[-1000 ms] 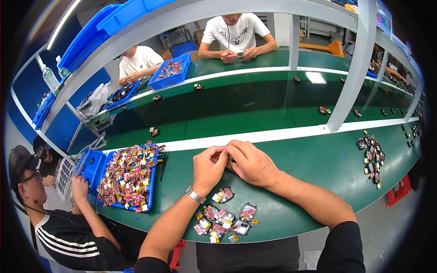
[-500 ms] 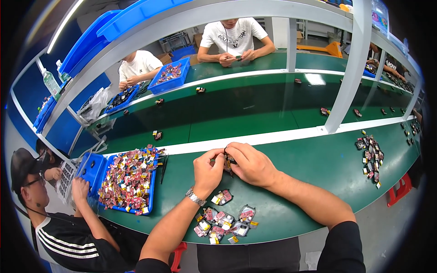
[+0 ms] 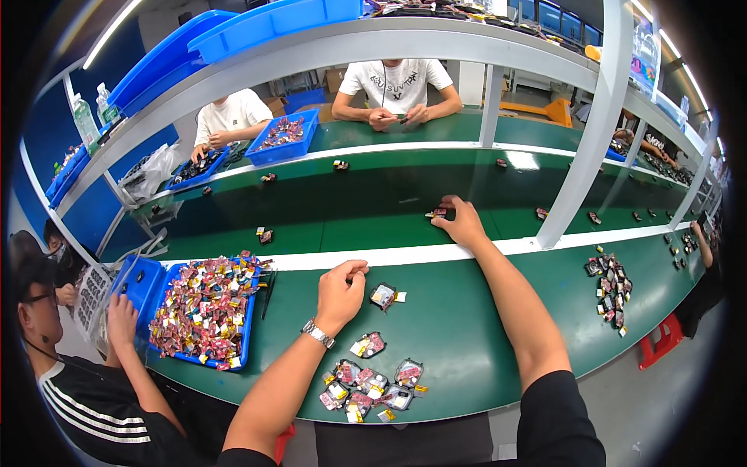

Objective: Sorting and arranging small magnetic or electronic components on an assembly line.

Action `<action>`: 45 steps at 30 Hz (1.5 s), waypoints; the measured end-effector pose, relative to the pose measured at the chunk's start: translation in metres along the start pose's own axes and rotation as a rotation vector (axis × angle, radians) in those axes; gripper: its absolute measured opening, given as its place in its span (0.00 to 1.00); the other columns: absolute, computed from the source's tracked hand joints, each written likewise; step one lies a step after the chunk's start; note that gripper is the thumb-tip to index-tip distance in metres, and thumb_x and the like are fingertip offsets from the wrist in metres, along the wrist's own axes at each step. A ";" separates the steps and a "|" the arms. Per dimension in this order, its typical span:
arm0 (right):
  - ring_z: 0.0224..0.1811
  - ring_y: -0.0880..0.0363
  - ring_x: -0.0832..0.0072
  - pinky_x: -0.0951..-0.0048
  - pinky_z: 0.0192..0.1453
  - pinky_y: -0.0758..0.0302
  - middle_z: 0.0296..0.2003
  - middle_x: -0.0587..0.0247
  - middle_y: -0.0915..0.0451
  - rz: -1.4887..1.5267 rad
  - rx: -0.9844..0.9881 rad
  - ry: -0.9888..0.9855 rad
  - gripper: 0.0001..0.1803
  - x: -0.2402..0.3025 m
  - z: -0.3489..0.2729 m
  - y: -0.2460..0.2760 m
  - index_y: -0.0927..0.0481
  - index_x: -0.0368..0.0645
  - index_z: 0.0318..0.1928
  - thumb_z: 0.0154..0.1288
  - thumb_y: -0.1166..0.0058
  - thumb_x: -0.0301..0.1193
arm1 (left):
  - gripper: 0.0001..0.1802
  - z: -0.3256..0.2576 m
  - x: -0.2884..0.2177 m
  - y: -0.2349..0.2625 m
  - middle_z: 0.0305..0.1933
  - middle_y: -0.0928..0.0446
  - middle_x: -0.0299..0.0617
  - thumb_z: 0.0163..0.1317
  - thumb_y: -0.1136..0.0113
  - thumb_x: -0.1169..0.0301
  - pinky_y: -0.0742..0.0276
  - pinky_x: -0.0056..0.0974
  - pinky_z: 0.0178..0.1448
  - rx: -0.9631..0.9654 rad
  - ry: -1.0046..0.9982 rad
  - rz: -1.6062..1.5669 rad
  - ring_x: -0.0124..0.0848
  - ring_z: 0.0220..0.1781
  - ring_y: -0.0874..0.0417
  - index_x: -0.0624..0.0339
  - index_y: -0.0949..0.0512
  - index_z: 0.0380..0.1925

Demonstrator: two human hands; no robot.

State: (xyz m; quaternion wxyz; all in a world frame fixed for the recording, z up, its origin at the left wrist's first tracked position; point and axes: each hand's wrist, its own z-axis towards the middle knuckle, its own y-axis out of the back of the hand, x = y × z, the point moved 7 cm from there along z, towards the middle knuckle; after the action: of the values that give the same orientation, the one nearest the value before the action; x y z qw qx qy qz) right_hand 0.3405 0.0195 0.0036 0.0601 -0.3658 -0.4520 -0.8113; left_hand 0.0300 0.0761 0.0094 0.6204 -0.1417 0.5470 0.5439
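My right hand (image 3: 462,224) reaches over the white rail to the dark green belt, thumb and fingers closed around a small electronic assembly (image 3: 436,213) with a red circuit board. My left hand (image 3: 342,294), with a metal watch on its wrist, hovers over the near table (image 3: 467,335); its fingers are curled in and nothing shows between them. Right beside it lies a black-rimmed watch-like module (image 3: 384,296) with a yellow-and-white tab. Closer to me sits another module (image 3: 369,344), then a cluster of several similar modules (image 3: 373,387) near the table's edge.
A blue tray (image 3: 247,342) heaped with red-and-white parts stands left, with black tweezers (image 3: 269,294) beside it. A white post (image 3: 585,132) rises right of my right arm. More modules (image 3: 612,292) lie far right. A co-worker (image 3: 85,373) sits at my left; others sit across.
My hands were together over the table and have parted. The right one moved forward to the belt; the left stayed behind. A module now shows on the table where the hands were. The view tilted up.
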 end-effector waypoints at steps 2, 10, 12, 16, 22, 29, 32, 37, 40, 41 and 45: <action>0.57 0.27 0.58 0.63 0.64 0.31 0.54 0.53 0.22 -0.095 -0.013 0.077 0.32 0.000 -0.002 0.008 0.27 0.40 0.58 0.51 0.34 0.31 | 0.13 0.001 -0.005 0.000 0.37 0.15 0.48 0.60 0.47 0.76 0.19 0.35 0.42 0.030 -0.040 0.041 0.35 0.37 0.13 0.66 0.19 0.42; 0.39 0.17 0.58 0.62 0.47 0.22 0.37 0.49 0.17 0.106 0.243 0.150 0.18 0.089 -0.081 -0.015 0.17 0.35 0.43 0.57 0.38 0.36 | 0.13 0.000 -0.003 0.000 0.38 0.16 0.46 0.60 0.43 0.74 0.21 0.34 0.42 0.071 -0.013 0.070 0.32 0.35 0.15 0.66 0.18 0.43; 0.42 0.19 0.55 0.61 0.49 0.23 0.38 0.48 0.18 0.093 0.347 0.192 0.19 0.117 -0.104 -0.035 0.17 0.36 0.42 0.60 0.40 0.39 | 0.13 -0.001 -0.014 -0.006 0.38 0.18 0.43 0.57 0.39 0.72 0.22 0.35 0.41 0.189 -0.164 0.213 0.33 0.34 0.18 0.64 0.18 0.42; 0.43 0.20 0.55 0.59 0.49 0.24 0.36 0.49 0.19 0.001 0.330 0.196 0.09 0.131 -0.118 -0.050 0.17 0.39 0.36 0.56 0.40 0.31 | 0.10 -0.007 -0.023 -0.011 0.36 0.20 0.44 0.54 0.37 0.71 0.23 0.38 0.40 0.250 -0.326 0.335 0.37 0.34 0.19 0.63 0.17 0.36; 0.45 0.21 0.61 0.62 0.52 0.24 0.41 0.54 0.22 0.169 0.291 0.248 0.14 0.136 -0.138 -0.023 0.21 0.41 0.45 0.56 0.40 0.27 | 0.09 -0.008 -0.022 -0.018 0.35 0.18 0.45 0.58 0.41 0.73 0.21 0.37 0.41 0.347 -0.138 0.107 0.35 0.33 0.17 0.62 0.19 0.39; 0.54 0.27 0.62 0.63 0.57 0.25 0.49 0.62 0.27 0.028 0.265 0.560 0.18 0.167 -0.156 -0.013 0.21 0.49 0.50 0.57 0.39 0.26 | 0.13 -0.006 -0.001 -0.024 0.36 0.17 0.40 0.65 0.46 0.76 0.21 0.30 0.37 0.453 0.185 -0.252 0.25 0.35 0.17 0.62 0.20 0.48; 0.55 0.28 0.63 0.63 0.57 0.25 0.49 0.64 0.27 0.039 0.286 0.532 0.13 0.163 -0.153 -0.009 0.19 0.47 0.44 0.56 0.37 0.27 | 0.14 -0.008 -0.006 -0.026 0.40 0.18 0.38 0.68 0.48 0.76 0.21 0.28 0.37 0.530 0.230 -0.404 0.23 0.35 0.18 0.65 0.22 0.51; 0.56 0.28 0.64 0.65 0.60 0.27 0.50 0.64 0.26 0.231 0.284 0.500 0.08 0.161 -0.151 -0.009 0.17 0.46 0.37 0.54 0.36 0.27 | 0.18 -0.009 -0.003 -0.026 0.45 0.19 0.40 0.67 0.46 0.76 0.17 0.31 0.43 0.569 0.339 -0.636 0.25 0.38 0.18 0.65 0.27 0.56; 0.57 0.28 0.63 0.65 0.61 0.28 0.50 0.62 0.25 0.275 0.230 0.434 0.07 0.159 -0.150 -0.010 0.17 0.45 0.36 0.55 0.36 0.28 | 0.20 -0.014 -0.005 -0.030 0.46 0.20 0.42 0.66 0.45 0.77 0.15 0.36 0.49 0.605 0.412 -0.721 0.29 0.42 0.16 0.63 0.30 0.58; 0.56 0.28 0.62 0.65 0.61 0.28 0.50 0.61 0.25 0.252 0.184 0.398 0.06 0.158 -0.150 -0.010 0.16 0.44 0.35 0.55 0.37 0.28 | 0.20 -0.015 -0.007 -0.032 0.48 0.21 0.43 0.66 0.45 0.77 0.16 0.38 0.52 0.605 0.418 -0.768 0.30 0.44 0.17 0.63 0.30 0.58; 0.55 0.27 0.62 0.64 0.60 0.28 0.49 0.60 0.24 0.216 0.057 0.321 0.05 0.153 -0.149 -0.005 0.16 0.41 0.33 0.56 0.38 0.28 | 0.18 -0.016 -0.009 -0.032 0.52 0.23 0.44 0.66 0.45 0.78 0.17 0.41 0.56 0.610 0.449 -0.920 0.32 0.51 0.18 0.63 0.29 0.56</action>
State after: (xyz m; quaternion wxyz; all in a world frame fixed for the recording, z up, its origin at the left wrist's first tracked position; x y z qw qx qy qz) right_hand 0.1469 -0.0577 0.0509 0.2286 -0.2765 -0.4175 -0.8348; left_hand 0.0499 0.0471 -0.0022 0.6741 -0.2909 0.6790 -0.0056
